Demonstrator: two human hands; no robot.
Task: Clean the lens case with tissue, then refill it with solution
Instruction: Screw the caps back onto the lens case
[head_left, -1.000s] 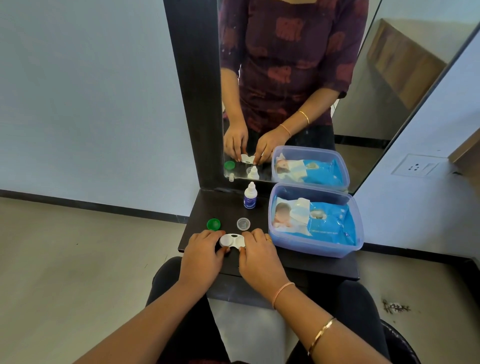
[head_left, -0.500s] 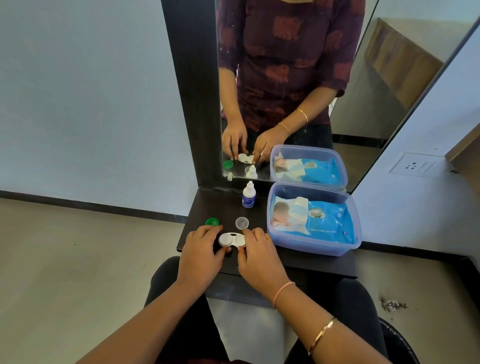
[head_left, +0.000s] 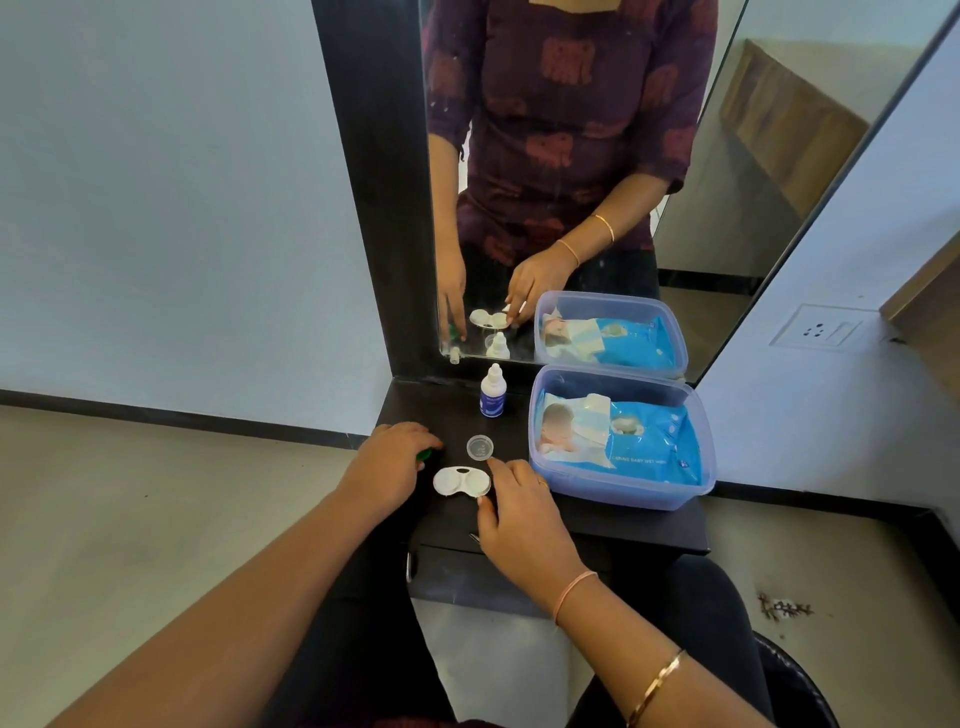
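The white lens case (head_left: 461, 480) lies on the dark shelf (head_left: 597, 525) with both wells uncovered. My right hand (head_left: 514, 512) pinches its right well between thumb and forefinger. To the left, my left hand (head_left: 387, 462) has its fingertips closed over the green cap (head_left: 425, 455), which is mostly hidden. A clear cap (head_left: 479, 447) lies just behind the case. The small white solution bottle (head_left: 492, 392) stands upright near the mirror, apart from both hands. A blue pack of wet wipes (head_left: 618, 434) lies in a clear plastic box (head_left: 623, 493) to the right.
A mirror (head_left: 571, 156) in a dark frame stands at the back of the shelf and reflects the hands and objects. The shelf is narrow, with a drawer under its front edge. A wall socket (head_left: 818, 328) is on the right wall. Floor lies on both sides.
My left hand has left the lens case and moved left and back onto the green cap. My right hand has shifted to the case's right edge, leaving both wells in view.
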